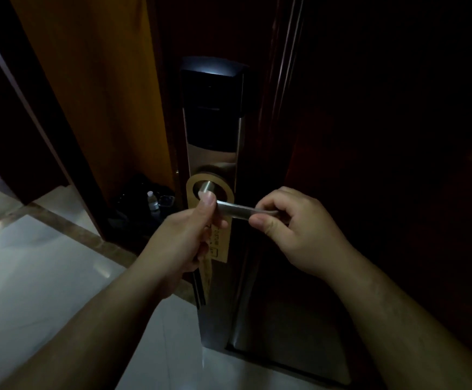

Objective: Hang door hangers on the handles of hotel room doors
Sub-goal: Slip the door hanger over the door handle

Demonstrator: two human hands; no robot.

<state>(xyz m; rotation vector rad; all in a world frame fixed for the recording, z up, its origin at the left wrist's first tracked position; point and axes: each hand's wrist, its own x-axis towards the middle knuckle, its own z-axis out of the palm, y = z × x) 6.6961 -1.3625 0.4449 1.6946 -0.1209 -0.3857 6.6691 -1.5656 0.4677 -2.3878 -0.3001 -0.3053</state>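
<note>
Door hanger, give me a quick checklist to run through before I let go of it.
1. Loop of the door hanger sits round the neck of the handle: ok.
2. The left hand pinches the door hanger: ok.
3. The right hand grips the end of the handle: ok.
4. Printed side faces outward: ok.
5. Door hanger hangs straight down: cannot tell, the left hand covers part of it.

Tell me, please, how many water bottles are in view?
1. The water bottle stands on the floor against a dark bag, left of the hands; the dim corner may hide others.
</note>
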